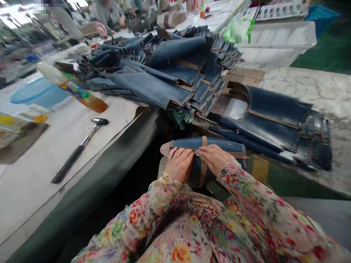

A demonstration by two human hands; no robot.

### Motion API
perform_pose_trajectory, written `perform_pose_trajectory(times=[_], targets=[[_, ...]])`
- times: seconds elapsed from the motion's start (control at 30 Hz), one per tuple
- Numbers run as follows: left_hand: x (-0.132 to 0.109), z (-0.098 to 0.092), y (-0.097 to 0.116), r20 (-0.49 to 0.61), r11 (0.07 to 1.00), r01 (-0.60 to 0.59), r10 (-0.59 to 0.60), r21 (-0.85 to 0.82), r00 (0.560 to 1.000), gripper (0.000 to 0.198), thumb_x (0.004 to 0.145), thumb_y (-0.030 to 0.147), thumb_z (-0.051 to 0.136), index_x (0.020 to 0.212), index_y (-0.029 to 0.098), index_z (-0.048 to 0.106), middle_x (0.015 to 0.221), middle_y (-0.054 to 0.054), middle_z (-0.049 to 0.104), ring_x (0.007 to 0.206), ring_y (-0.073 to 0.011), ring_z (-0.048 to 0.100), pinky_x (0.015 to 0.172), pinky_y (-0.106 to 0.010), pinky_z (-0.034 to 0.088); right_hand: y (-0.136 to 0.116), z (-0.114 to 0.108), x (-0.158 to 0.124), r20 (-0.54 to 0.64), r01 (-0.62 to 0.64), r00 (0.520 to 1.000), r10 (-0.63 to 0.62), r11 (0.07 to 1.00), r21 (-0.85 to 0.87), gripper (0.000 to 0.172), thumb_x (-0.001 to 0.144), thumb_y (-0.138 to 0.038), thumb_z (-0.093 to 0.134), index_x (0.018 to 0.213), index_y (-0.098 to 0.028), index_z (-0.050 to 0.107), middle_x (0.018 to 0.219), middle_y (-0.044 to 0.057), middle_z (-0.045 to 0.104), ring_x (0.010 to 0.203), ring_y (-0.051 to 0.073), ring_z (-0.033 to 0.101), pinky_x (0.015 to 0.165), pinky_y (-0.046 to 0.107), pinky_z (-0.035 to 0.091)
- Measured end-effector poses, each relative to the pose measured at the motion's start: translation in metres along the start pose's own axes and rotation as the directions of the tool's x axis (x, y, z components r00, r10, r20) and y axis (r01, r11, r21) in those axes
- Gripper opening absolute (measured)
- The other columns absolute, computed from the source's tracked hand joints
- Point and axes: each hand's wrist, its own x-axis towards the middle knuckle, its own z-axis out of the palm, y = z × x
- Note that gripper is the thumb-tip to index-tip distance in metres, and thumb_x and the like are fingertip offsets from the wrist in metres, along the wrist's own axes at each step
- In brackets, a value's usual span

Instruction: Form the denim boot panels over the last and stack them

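A blue leather piece with tan straps (219, 142) rests across my lap, its pale rounded end to the left. My left hand (179, 164) grips its near edge, fingers curled over the top. Close beside it, my right hand (214, 157) presses on the same piece by the upright tan strap, its fingers held together. The fingertips of both hands almost meet at the middle of the edge. Whatever lies beneath the fingers is hidden.
A big stack of blue leather pieces (164, 73) lies ahead, with more pieces (274, 113) to the right. On the left table are a hammer (82, 144) and a bottle of amber liquid (74, 89). A white plastic tray (282, 34) stands at the back right. A dark gap separates the tables.
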Motion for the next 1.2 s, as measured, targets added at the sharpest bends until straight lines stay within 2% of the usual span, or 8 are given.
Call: perform_pose_trajectory(times=[0.23, 0.5, 0.73, 0.9, 1.07, 1.2], targets=[[-0.002, -0.009, -0.018, 0.008, 0.991, 0.113, -0.114, 0.069, 0.993, 0.022, 0.084, 0.021, 0.047, 0.101, 0.022, 0.061, 0.1, -0.001, 0.065, 0.093, -0.0183, 0.053, 0.09, -0.036, 0.028, -0.003, 0.004, 0.015, 0.033, -0.023, 0.999, 0.022, 0.999, 0.045, 0.032, 0.084, -0.021, 0.042, 0.11, -0.018, 0.061, 0.109, 0.006, 0.06, 0.097, 0.02, 0.05, 0.087, 0.033, 0.046], [-0.01, -0.014, -0.028, 0.045, 0.985, 0.152, -0.156, 0.076, 0.987, 0.026, 0.085, 0.022, 0.046, 0.108, 0.024, 0.058, 0.104, 0.0, 0.063, 0.094, -0.0175, 0.052, 0.086, -0.035, 0.028, -0.019, 0.01, 0.043, 0.123, 0.022, 0.992, -0.027, 0.999, 0.042, 0.034, 0.087, -0.021, 0.036, 0.113, -0.016, 0.058, 0.112, 0.007, 0.058, 0.099, 0.02, 0.049, 0.088, 0.034, 0.044], [-0.019, -0.021, -0.044, 0.072, 0.961, 0.248, -0.258, 0.119, 0.964, 0.027, 0.086, 0.03, 0.045, 0.109, 0.022, 0.057, 0.105, -0.002, 0.062, 0.097, -0.0195, 0.05, 0.086, -0.036, 0.029, -0.035, 0.02, 0.069, 0.183, 0.062, 0.98, -0.072, 0.996, 0.06, 0.034, 0.086, -0.02, 0.037, 0.113, -0.018, 0.056, 0.114, 0.008, 0.056, 0.098, 0.019, 0.047, 0.081, 0.03, 0.046], [-0.026, -0.019, -0.05, 0.071, 0.94, 0.314, -0.325, 0.137, 0.943, 0.031, 0.085, 0.037, 0.045, 0.108, 0.02, 0.058, 0.107, -0.006, 0.061, 0.098, -0.0209, 0.05, 0.085, -0.037, 0.031, -0.046, 0.023, 0.083, 0.19, 0.066, 0.979, -0.075, 0.996, 0.055, 0.033, 0.085, -0.021, 0.039, 0.113, -0.016, 0.056, 0.116, 0.008, 0.055, 0.099, 0.02, 0.046, 0.079, 0.029, 0.046], [-0.029, -0.014, -0.048, 0.067, 0.934, 0.326, -0.338, 0.149, 0.939, 0.036, 0.086, 0.038, 0.044, 0.114, 0.019, 0.055, 0.11, -0.006, 0.059, 0.098, -0.0211, 0.05, 0.084, -0.037, 0.032, -0.04, 0.017, 0.071, 0.204, 0.092, 0.975, -0.092, 0.996, 0.011, 0.033, 0.085, -0.019, 0.039, 0.113, -0.017, 0.057, 0.114, 0.007, 0.056, 0.098, 0.02, 0.049, 0.078, 0.03, 0.047], [-0.029, -0.014, -0.047, 0.041, 0.936, 0.314, -0.324, 0.157, 0.945, 0.038, 0.087, 0.038, 0.042, 0.121, 0.025, 0.05, 0.109, -0.005, 0.059, 0.095, -0.0205, 0.05, 0.083, -0.037, 0.032, -0.018, 0.01, 0.037, 0.105, 0.126, 0.987, -0.12, 0.991, -0.054, 0.033, 0.084, -0.016, 0.04, 0.111, -0.017, 0.059, 0.112, 0.008, 0.059, 0.096, 0.019, 0.051, 0.081, 0.03, 0.047]])
